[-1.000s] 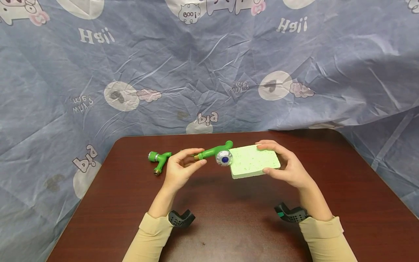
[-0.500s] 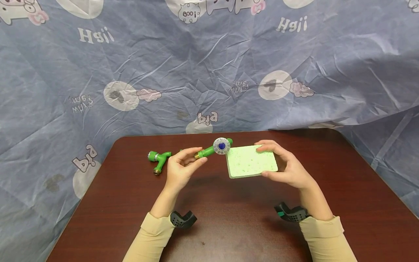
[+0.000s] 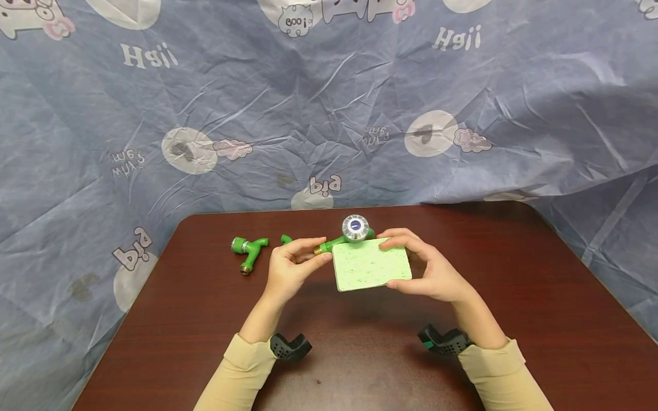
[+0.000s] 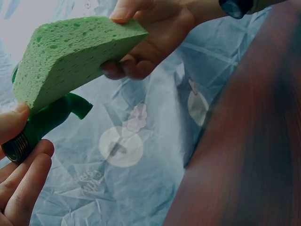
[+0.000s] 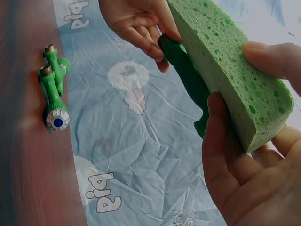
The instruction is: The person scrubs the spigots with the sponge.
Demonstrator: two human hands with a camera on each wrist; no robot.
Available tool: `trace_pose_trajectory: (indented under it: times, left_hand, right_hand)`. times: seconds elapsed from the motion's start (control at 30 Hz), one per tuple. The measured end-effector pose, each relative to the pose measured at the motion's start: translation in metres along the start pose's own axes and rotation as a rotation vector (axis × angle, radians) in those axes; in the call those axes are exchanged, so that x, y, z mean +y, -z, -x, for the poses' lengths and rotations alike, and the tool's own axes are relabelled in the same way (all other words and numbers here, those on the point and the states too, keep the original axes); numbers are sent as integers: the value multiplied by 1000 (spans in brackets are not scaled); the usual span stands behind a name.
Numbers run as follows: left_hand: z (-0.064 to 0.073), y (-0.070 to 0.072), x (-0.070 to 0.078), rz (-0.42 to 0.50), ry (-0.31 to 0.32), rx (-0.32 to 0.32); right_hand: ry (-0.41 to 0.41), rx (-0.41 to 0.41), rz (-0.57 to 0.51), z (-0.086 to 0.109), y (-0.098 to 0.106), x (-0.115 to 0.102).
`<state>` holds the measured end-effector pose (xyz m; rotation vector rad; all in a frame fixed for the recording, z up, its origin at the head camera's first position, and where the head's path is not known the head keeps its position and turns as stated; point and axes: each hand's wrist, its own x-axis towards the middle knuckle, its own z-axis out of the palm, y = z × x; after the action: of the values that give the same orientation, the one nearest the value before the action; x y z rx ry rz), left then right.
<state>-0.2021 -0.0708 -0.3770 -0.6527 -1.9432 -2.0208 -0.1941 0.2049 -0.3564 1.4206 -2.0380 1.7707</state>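
My left hand (image 3: 289, 269) pinches a green faucet (image 3: 335, 244) by its brass-threaded end, above the table. The faucet's round clear knob with a blue centre (image 3: 355, 228) faces me. My right hand (image 3: 430, 267) grips a light green sponge (image 3: 371, 265) between thumb and fingers. In the head view the sponge's upper left edge overlaps the faucet body and hides part of it. From the left wrist view the sponge (image 4: 70, 56) lies against the faucet (image 4: 49, 117), close to the left thumb. The right wrist view shows the faucet (image 5: 186, 77) alongside the sponge's far face.
Another green faucet (image 3: 250, 252) lies on the dark red-brown table (image 3: 205, 319) at the left. Part of a further green faucet (image 3: 286, 238) shows behind my left hand. A blue patterned cloth (image 3: 288, 103) hangs behind the table.
My right hand has brought the sponge leftward, over the faucet body. The faucet has turned in my left hand, its knob rising from the lower side to the top.
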Motion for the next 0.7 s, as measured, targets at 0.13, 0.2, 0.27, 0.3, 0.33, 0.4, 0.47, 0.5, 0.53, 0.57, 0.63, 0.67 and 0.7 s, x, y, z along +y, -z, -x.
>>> trace_pose_trajectory:
  times: [0.13,0.2,0.27,0.3,0.33,0.4,0.47,0.5,0.53,0.57,0.63,0.67,0.7]
  left_hand:
    - [-1,2,0,1,-6,17]
    - [-1,2,0,5,-10,19]
    - [-1,2,0,11,-13,18]
    - [-1,2,1,14,-11,18]
    - [-1,2,1,17,-12,16]
    - [-1,2,1,20,-10,15]
    - [-1,2,1,19,-10,13]
    - [-1,2,1,18,-10,14]
    - [-1,2,1,16,-10,14]
    - [-1,2,0,14,-10,15]
    - [-1,2,0,20,-14,18]
    - [-1,2,3,21,-7,20]
    - [-2,1,7,22,1,21]
  right_hand:
    - [-8,22,19,1,0,0]
    - [-3,34,20,2,0,-1]
    - [-7,37,25,2,0,-1]
    - [-9,31,24,1,0,-1]
    - [-11,23,27,1,-1,-1]
    - [-10,8,38,0,-1,-1]
    - [0,4,52,0,1,-3]
    - [12,8,60,0,3,-4]
    - [23,13,64,1,6,-6]
    - [36,18,66,1,8,-7]
    - [65,23,55,3,14,-10]
    - [78,24,43,4,16,-12]
    - [92,23,24,4,18,-14]
